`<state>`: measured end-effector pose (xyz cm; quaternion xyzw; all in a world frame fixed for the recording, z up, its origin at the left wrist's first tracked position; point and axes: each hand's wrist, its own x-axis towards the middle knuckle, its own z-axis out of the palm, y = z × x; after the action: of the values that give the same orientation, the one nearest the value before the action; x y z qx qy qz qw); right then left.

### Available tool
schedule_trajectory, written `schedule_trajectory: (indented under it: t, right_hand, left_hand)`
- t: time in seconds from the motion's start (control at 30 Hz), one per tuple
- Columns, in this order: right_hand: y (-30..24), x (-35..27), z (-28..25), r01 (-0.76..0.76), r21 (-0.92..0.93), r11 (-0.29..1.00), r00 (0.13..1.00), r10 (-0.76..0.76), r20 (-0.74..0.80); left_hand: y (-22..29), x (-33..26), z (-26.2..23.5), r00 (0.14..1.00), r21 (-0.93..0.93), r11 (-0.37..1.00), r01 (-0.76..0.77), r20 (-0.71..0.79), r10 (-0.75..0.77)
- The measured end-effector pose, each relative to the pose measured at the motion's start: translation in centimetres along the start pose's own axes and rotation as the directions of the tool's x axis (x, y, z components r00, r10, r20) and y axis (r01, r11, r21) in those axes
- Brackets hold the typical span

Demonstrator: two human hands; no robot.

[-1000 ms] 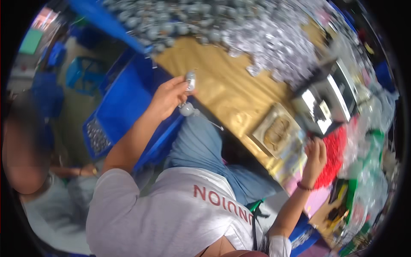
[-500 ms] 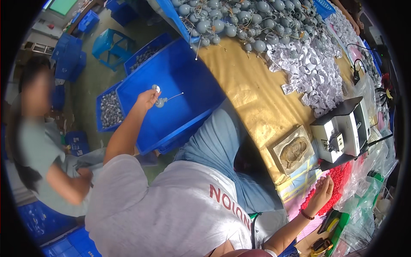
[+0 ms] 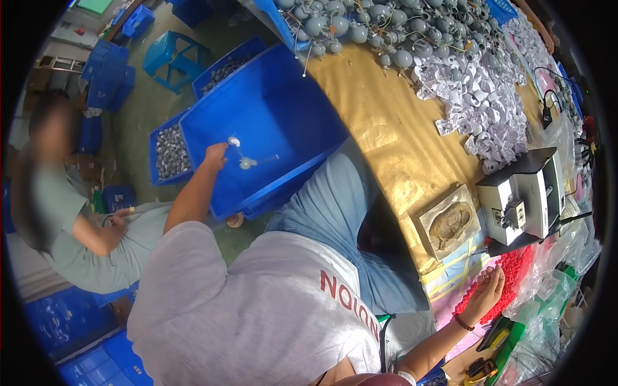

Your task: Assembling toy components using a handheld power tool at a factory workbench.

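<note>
Over the large blue bin (image 3: 277, 96) is my left hand (image 3: 217, 155), its fingers small and somewhat smeared. Just past its fingertips is a blurred piece with a grey ball (image 3: 246, 164), a white disc (image 3: 234, 141) and a thin cord. A narrow gap seems to part the piece from the fingers. On the right, my right hand (image 3: 487, 293) is palm up beside a heap of small red pieces (image 3: 514, 278). Its fingers are loosely curled and apart, with nothing visible in them. A square metal block with a hollow (image 3: 449, 222) lies beyond it on the table.
Grey balls with cords (image 3: 412, 32) and white plastic parts (image 3: 479, 103) cover the table's far end. A white and black device (image 3: 521, 209) stands right of the block. Smaller filled bins (image 3: 170, 153) flank the large bin. Another person (image 3: 71, 212) sits at left, near a blue stool (image 3: 170, 58).
The grey ball piece, pinched in my left hand before, now appears apart from the fingertips. That hand has drawn back slightly. My right hand has hardly moved. The view has shifted a little.
</note>
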<state>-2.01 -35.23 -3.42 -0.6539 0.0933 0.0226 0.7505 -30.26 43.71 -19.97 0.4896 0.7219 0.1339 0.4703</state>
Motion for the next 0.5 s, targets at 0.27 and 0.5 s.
schedule_trajectory:
  t: [0.27,0.5]
  right_hand:
    - [0.2,0.0,-0.4,-0.026,0.015,1.0,1.0,0.026,0.013]
    - [0.2,-0.3,-0.4,-0.045,0.025,0.999,0.999,0.045,0.007]
  left_hand:
    - [-6.2,-11.0,4.6,0.602,0.413,0.44,-0.797,0.595,0.532]
    - [-4.2,-17.9,10.1,0.547,0.457,0.304,-0.836,0.738,0.395]
